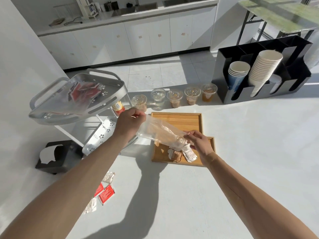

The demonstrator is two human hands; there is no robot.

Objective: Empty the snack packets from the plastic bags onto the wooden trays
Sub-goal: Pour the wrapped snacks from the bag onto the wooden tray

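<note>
- Both forearms fill the lower part of the frame and reach up toward its centre, where the hands work over the tabletop (241,135).
- Left hand (128,122), just left of centre, pinches the upper end of a clear plastic bag (160,131) with curled fingers and holds it raised.
- Right hand (200,144), right of centre, pinches the bag's lower end, so the bag slopes down toward the near wooden tray (159,155).
- Snack packets (182,153) lie on that near tray right below the bag's low end; whether any remain inside the bag is hard to tell through the crumpled film.
- A second wooden tray (183,119) sits just behind, partly overlapped by the near one, and looks bare where it shows.
- The step in hand appears to be tipping this bag out onto the near tray, and it seems almost done.
- Next, I judge, the bag needs a shake or a lift of its closed end to clear it, then setting aside.
- Another plastic bag of red packets (82,92) rests on the top shelf of the metal cart (112,99), left of centre; it likely comes next, perhaps for the far tray.
- Loose red and white packets (103,192) lie on the tabletop at lower left, off the trays.
- Lidded plastic cups (174,97) stand in a row beyond the trays, with a black cup holder (224,94) at the upper right.
</note>
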